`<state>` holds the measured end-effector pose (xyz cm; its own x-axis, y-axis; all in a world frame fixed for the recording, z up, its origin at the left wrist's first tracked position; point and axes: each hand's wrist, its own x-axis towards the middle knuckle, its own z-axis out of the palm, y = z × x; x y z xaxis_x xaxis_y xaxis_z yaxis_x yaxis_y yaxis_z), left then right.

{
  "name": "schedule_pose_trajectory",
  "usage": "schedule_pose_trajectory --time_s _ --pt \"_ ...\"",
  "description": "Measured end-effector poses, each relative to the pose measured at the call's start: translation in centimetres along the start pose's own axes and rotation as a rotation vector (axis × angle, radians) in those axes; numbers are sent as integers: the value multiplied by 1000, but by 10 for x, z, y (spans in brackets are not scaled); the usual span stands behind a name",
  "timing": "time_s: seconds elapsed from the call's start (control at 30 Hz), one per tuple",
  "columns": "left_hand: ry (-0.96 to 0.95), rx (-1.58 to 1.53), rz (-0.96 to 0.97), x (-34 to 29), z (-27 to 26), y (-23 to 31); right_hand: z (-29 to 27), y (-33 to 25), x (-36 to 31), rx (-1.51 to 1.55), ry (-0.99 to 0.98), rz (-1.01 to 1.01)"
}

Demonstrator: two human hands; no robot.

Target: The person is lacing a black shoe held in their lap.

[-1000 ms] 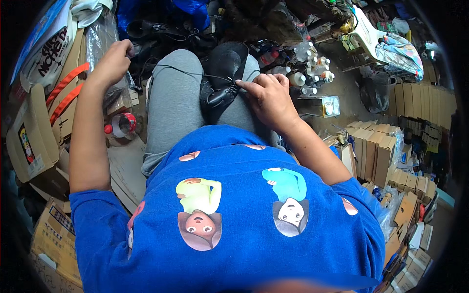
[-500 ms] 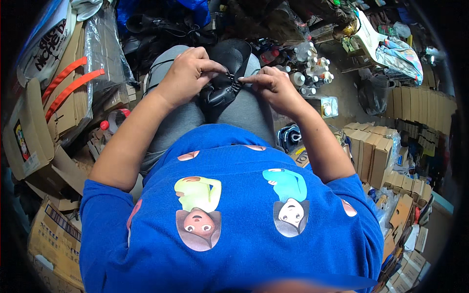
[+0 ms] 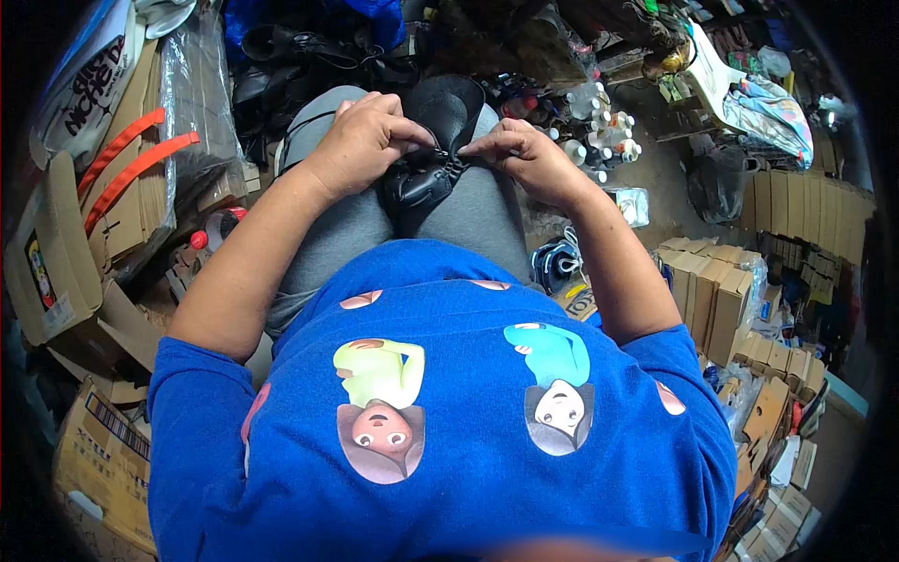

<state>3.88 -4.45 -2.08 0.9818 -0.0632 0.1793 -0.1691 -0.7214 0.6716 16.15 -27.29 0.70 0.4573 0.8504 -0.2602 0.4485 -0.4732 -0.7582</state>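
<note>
The person wore a bright blue T-shirt (image 3: 473, 370) with short sleeves (image 3: 192, 375). Two cartoon figures (image 3: 379, 412) stood out on its front, one dressed in yellow-green, the other in light blue, with smaller printed patches (image 3: 361, 298) nearby. Grey trousers (image 3: 459, 214) covered the legs.

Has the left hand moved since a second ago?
Yes: the left hand moved right, away from the clear plastic, to the shoe.

Light's decent on the blue shirt (image 3: 468, 375), but the top middle goes murky and the black shoe (image 3: 423, 185) kinda swallows its own detail, hard to say exactly. Glare on the clear plastic (image 3: 197, 94), fisheye bend toward the rim, blurry smear (image 3: 599, 545) at the bottom.
</note>
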Motion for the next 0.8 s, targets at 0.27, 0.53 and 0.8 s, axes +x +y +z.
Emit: schedule_pose_trajectory --time_s 0.27,0.53,0.8 --pt "-47 1 -35 1 0 0 -1 5 3 32 -26 -26" --pt "-47 -9 -35 3 0 0 -1 7 4 110 -42 -20" --pt "-79 -16 -55 3 -1 1 0 8 3 98 -32 -19"
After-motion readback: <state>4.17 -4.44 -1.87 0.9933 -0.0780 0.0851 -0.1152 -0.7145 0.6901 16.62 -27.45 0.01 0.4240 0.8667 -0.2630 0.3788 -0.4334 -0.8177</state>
